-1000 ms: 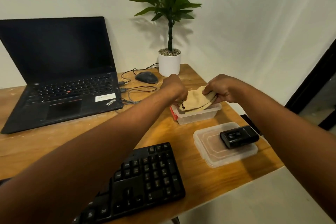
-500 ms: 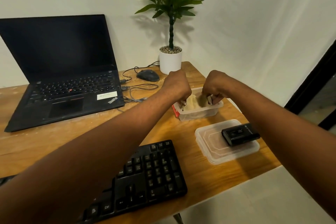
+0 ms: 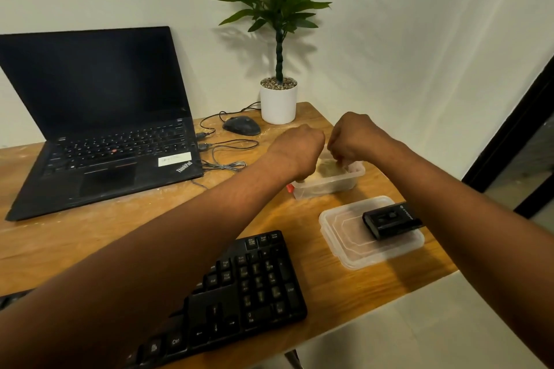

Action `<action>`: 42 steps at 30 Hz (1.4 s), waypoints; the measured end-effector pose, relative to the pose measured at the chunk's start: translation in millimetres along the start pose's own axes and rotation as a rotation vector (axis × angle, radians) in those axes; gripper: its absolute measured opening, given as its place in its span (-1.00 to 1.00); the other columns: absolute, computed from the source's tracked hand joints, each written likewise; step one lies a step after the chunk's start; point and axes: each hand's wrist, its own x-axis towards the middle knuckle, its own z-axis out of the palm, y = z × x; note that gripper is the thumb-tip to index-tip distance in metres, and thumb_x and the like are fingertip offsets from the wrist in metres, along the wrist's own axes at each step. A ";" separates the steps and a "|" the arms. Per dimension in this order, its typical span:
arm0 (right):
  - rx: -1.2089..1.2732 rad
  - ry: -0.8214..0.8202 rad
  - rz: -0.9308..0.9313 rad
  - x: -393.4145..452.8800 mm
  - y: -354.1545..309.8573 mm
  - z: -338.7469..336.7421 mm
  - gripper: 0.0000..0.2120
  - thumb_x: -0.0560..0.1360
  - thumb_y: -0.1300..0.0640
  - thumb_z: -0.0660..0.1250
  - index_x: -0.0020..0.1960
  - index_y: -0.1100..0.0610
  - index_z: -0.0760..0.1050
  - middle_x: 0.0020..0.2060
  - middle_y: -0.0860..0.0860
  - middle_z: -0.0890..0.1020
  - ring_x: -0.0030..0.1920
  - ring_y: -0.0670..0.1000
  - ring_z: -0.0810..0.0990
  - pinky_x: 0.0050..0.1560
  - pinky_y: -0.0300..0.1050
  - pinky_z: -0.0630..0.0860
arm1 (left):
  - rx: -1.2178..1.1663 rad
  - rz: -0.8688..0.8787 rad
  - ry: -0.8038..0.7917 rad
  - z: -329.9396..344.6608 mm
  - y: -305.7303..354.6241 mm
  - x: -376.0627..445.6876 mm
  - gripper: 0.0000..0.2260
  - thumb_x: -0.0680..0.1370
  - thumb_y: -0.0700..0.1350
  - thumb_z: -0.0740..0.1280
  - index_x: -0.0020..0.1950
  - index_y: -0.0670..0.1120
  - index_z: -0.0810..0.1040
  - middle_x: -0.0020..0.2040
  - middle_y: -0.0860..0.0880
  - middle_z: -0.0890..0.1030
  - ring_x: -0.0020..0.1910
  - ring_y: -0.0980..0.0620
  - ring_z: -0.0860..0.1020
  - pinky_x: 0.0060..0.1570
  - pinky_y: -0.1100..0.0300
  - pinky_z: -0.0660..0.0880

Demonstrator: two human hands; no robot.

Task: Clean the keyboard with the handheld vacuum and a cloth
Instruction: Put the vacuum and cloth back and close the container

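Keyboard point(image 3: 239, 287), black plastic, lies on the wooden surface point(image 3: 329, 278) near the clear plastic tub point(image 3: 329, 186); both hands, left hand point(image 3: 299, 150) and right hand point(image 3: 353, 138), curl onto the beige cloth point(image 3: 328, 169) inside it. Cleaning looks finished or unstarted; I cannot tell.

Black keyboard point(image 3: 239, 293) at near desk edge; tan cloth point(image 3: 328, 170) bunched inside clear tub point(image 3: 329, 186).

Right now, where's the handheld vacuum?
In the head view, the handheld vacuum lies on the flat plastic lid at the desk's right edge, right of the keyboard and partly behind the right forearm.
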 end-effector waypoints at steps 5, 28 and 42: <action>-0.070 -0.089 -0.020 0.2 1.0 13.6 -0.90 0.49 0.28 0.44 -0.01 0.22 0.56 -0.19 0.09 0.58 -0.21 0.06 0.61 -0.28 -0.10 0.53 | 0.050 0.034 -0.145 12.8 2.8 -2.9 -0.76 0.56 -0.26 0.37 0.22 -0.11 0.54 -0.13 -0.03 0.46 -0.23 0.04 0.45 -0.21 0.16 0.46; 0.456 0.075 -0.331 -96.6 77.5 -13.1 -0.59 0.44 0.22 0.54 0.27 0.02 0.63 0.09 -0.14 0.70 0.09 -0.18 0.65 0.14 -0.19 0.61 | -0.332 0.129 0.088 -4.5 16.2 -51.9 -0.51 0.57 -0.05 0.39 0.49 -0.05 0.41 0.40 -0.05 0.52 0.37 -0.05 0.45 0.28 0.09 0.41; 0.181 -0.235 -0.196 -137.8 126.8 -10.4 -0.13 0.31 0.12 0.67 0.53 -0.10 0.38 0.51 -0.08 0.39 0.50 0.05 0.33 0.45 -0.02 0.33 | -0.148 0.226 -0.011 9.2 48.4 -84.8 -0.29 0.57 0.02 0.39 0.62 -0.05 0.10 0.63 -0.08 0.13 0.60 -0.09 0.05 0.57 -0.10 0.01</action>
